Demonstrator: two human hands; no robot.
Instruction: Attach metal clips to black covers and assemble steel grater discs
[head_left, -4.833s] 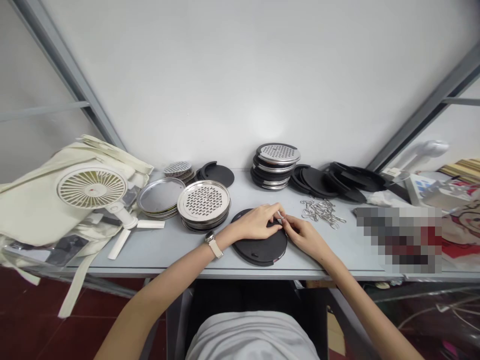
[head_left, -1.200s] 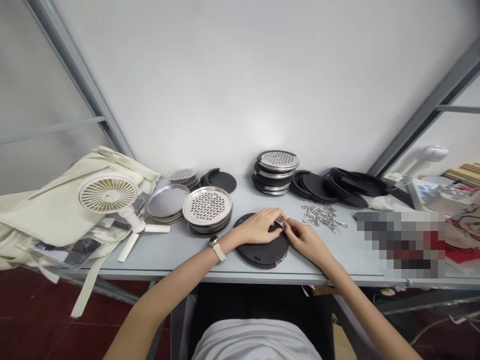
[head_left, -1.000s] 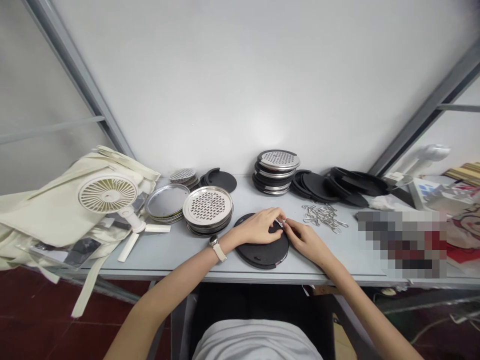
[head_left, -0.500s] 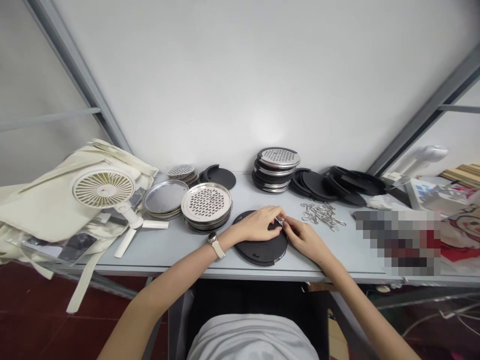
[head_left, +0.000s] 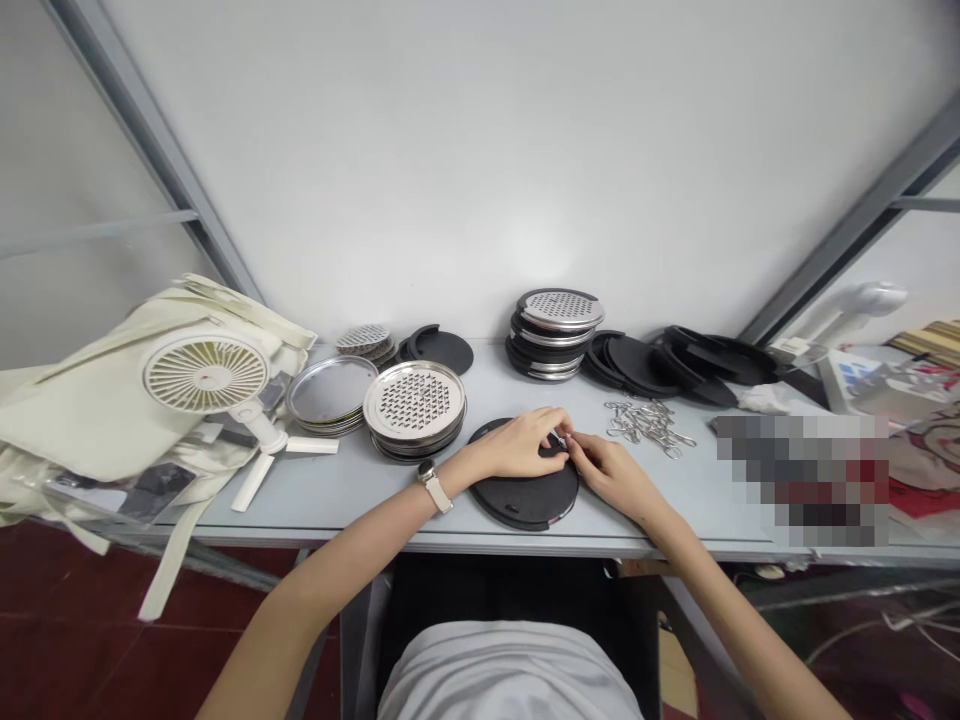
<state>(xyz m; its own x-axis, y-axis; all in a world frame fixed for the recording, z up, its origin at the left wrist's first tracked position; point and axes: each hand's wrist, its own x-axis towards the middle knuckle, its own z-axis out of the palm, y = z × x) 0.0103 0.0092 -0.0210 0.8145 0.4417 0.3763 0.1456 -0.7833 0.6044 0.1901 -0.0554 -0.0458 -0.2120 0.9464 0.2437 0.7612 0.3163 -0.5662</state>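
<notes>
A black round disc (head_left: 523,494) lies flat near the front edge of the grey table (head_left: 337,495). My left hand (head_left: 517,446) rests on its far rim, fingers curled. My right hand (head_left: 611,472) meets it from the right. Both hands pinch a small metal clip (head_left: 561,435) at the disc's right rim. A loose pile of the same metal clips (head_left: 646,422) lies just right of the hands.
Perforated steel discs (head_left: 413,402) and plain steel trays (head_left: 331,392) are stacked to the left. More stacks (head_left: 553,324) and black discs (head_left: 652,362) line the back wall. A white fan (head_left: 208,376) on a cream bag (head_left: 90,410) sits far left. Clutter fills the right end.
Both hands stay at the disc's right rim with only small finger movements. The view has shifted slightly.
</notes>
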